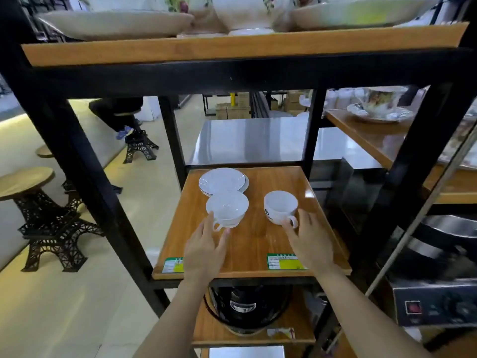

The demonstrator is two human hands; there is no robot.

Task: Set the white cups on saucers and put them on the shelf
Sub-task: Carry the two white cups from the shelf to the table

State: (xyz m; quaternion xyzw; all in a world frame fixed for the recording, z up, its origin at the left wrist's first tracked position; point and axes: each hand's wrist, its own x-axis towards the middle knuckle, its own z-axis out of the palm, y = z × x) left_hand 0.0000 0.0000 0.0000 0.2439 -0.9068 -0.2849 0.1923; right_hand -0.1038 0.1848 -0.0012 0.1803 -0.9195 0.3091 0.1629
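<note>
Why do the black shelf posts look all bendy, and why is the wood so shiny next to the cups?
In the head view, the wide-angle lens bends the black shelf posts outward; they are probably straight. Overhead light glares off the glossy wooden shelf near the right cup. The floral dishes up top look blurry.

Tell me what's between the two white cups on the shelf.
Nothing: the head view shows only bare wooden shelf between the left cup and the logo cup.
</note>
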